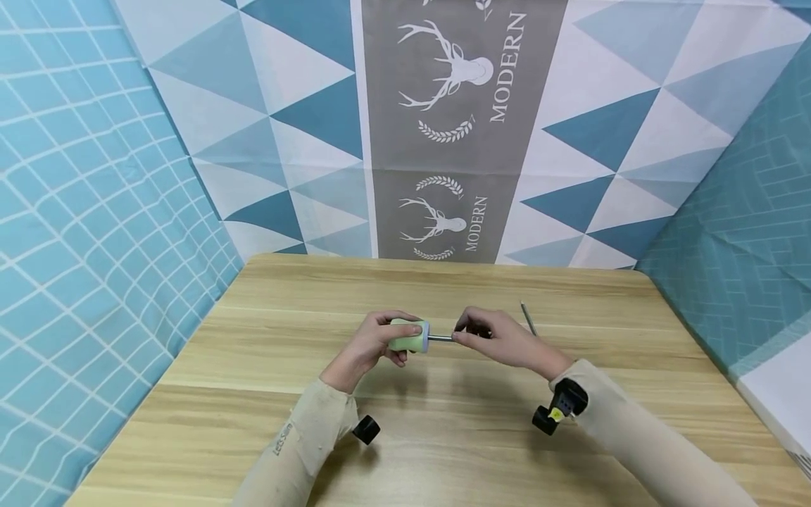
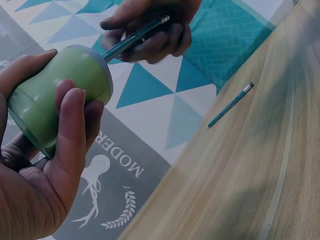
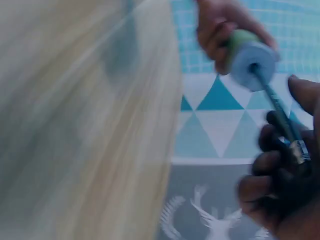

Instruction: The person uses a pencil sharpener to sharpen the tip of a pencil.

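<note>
My left hand (image 1: 375, 341) grips a light green cylindrical pencil sharpener (image 2: 45, 100) with a pale grey-blue end, held above the table. A dark green pencil (image 2: 131, 42) sticks into the hole in that end, which faces right in the head view. At the pencil's outer end is my right hand (image 1: 500, 339), its fingers curled about the shaft. The right wrist view shows the thumb lifted a little off the pencil there. The tip of this pencil is hidden inside the sharpener.
A second green pencil (image 2: 230, 106) with a white eraser end lies on the wooden table (image 1: 304, 296), beyond the right wrist. Patterned cloth walls (image 1: 304, 120) stand behind and at both sides of the table.
</note>
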The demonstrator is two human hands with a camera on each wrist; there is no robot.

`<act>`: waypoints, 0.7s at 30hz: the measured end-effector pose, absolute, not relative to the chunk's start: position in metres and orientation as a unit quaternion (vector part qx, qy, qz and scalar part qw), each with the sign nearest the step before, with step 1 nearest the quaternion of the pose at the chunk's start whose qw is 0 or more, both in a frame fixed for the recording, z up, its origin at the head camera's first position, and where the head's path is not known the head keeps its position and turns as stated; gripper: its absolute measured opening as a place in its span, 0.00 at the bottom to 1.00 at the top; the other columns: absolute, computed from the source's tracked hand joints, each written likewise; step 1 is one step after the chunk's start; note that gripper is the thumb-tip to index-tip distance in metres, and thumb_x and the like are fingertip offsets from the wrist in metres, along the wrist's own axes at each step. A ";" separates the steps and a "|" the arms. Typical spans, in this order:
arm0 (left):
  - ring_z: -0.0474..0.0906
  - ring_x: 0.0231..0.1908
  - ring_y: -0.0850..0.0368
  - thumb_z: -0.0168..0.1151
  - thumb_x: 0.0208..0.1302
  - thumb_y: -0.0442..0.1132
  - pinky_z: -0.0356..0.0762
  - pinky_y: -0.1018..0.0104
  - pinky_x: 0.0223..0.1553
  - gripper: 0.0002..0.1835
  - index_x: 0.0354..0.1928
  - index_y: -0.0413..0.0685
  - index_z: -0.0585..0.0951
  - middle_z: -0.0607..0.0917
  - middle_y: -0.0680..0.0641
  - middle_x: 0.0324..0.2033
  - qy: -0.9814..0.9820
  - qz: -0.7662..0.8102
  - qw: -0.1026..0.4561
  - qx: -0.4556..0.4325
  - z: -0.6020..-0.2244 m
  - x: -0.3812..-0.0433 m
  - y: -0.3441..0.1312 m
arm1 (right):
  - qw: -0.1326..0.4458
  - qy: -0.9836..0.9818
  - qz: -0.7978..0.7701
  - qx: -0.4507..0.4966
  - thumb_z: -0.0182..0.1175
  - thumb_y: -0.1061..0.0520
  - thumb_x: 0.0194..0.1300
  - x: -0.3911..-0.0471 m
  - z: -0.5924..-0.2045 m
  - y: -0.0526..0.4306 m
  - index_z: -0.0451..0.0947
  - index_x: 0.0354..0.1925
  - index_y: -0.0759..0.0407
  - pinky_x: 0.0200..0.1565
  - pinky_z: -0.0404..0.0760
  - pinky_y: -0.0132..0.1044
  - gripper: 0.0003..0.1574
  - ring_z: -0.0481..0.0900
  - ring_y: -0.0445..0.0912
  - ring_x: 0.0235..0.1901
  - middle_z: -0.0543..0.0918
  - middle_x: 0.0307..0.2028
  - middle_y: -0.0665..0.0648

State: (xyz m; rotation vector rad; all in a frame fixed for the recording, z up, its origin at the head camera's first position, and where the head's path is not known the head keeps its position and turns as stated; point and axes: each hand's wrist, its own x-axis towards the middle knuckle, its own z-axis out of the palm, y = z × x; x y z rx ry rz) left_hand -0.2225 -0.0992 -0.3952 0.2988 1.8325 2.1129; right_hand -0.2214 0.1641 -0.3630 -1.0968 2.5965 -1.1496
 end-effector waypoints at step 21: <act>0.76 0.12 0.59 0.67 0.58 0.35 0.81 0.66 0.14 0.12 0.43 0.39 0.87 0.82 0.42 0.23 0.633 0.749 0.163 0.113 -0.392 -0.221 -0.100 | -0.514 0.638 0.105 -0.564 0.47 0.54 0.80 -0.227 -0.384 0.160 0.75 0.33 0.59 0.15 0.61 0.27 0.18 0.63 0.39 0.15 0.72 0.20 0.49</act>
